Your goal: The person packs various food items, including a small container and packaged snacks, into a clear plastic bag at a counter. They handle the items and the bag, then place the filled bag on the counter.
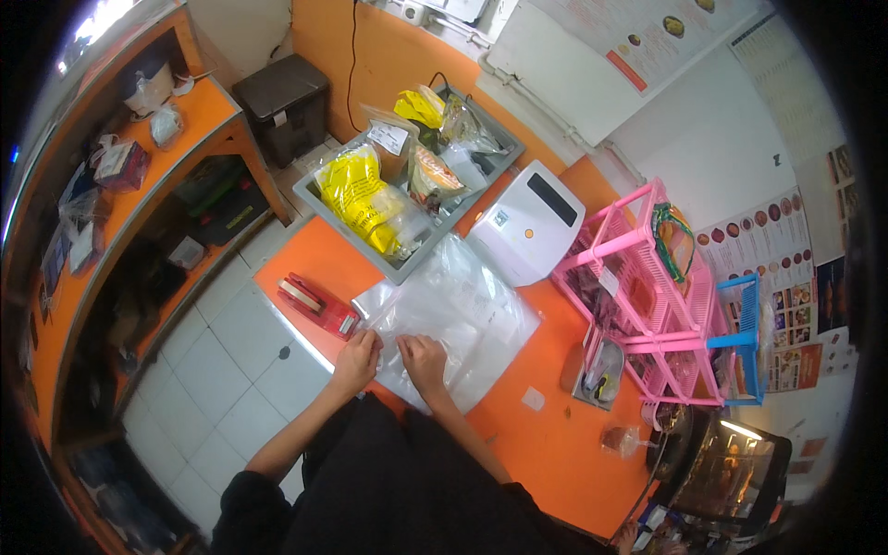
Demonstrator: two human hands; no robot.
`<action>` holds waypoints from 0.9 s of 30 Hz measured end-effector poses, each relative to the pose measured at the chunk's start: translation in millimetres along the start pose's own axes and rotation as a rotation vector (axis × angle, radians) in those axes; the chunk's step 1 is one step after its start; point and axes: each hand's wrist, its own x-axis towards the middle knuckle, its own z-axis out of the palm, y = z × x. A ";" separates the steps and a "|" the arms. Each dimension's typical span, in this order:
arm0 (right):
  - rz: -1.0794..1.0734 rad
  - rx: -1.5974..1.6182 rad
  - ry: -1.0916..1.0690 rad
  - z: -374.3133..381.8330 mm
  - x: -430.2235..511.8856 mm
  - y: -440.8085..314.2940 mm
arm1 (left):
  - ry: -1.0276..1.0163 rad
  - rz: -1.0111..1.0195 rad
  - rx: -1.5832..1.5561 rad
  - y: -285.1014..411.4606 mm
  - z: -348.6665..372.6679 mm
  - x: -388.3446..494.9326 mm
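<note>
Several clear plastic bags (479, 340) lie flat in a stack on the orange table before me. Over the near left part of the stack, my left hand (358, 362) pinches clear plastic between thumb and fingers. My right hand (423, 362) is a short way to its right, fingers curled and pinching the same clear film. The film's exact edges are hard to make out. Just beyond my left hand sits a red tape dispenser (317, 305) with a roll of pale tape.
Behind the bags stands a grey crate (388, 270) holding yellow and clear packets. Beside it is a white printer-like device (527, 225). Pink plastic racks (645, 277), a metal container (600, 374) and a small bag (621, 440) stand right on the orange table (548, 472). Shelves (201, 114) line the left.
</note>
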 end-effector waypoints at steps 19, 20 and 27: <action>0.134 0.550 0.261 -87.3 6.0 -48.4 | -0.064 0.365 0.209 39.2 -25.9 13.9; 0.085 0.588 0.260 -98.6 13.1 -53.3 | -0.065 0.343 0.180 37.9 -21.1 12.8; -0.141 1.253 0.565 -184.6 44.0 -86.7 | -0.191 0.286 0.411 2.0 21.5 7.7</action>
